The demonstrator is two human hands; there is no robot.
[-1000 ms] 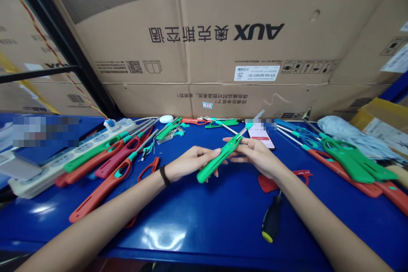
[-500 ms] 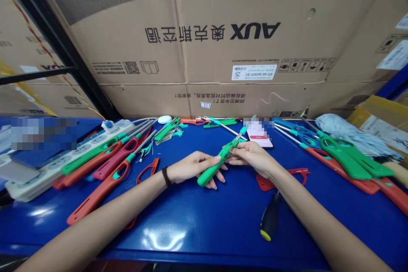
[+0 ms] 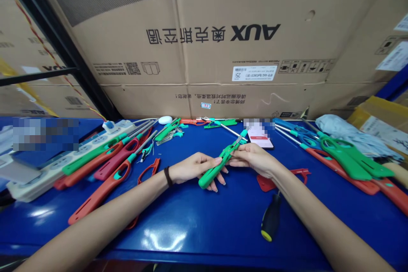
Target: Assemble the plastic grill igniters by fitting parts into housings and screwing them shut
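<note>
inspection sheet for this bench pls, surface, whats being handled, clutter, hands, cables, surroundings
surface: blue tabletop, glossy, showing reflections
job's things: green lighter, slanted, held above the tabletop
clutter: screwdriver below the right forearm; phone behind the right hand; lighters and parts along both sides
hands: left hand and right hand both on the green lighter
cables: red-and-yellow wire at upper left; power strip left
surroundings: cardboard behind, print upside down
</note>
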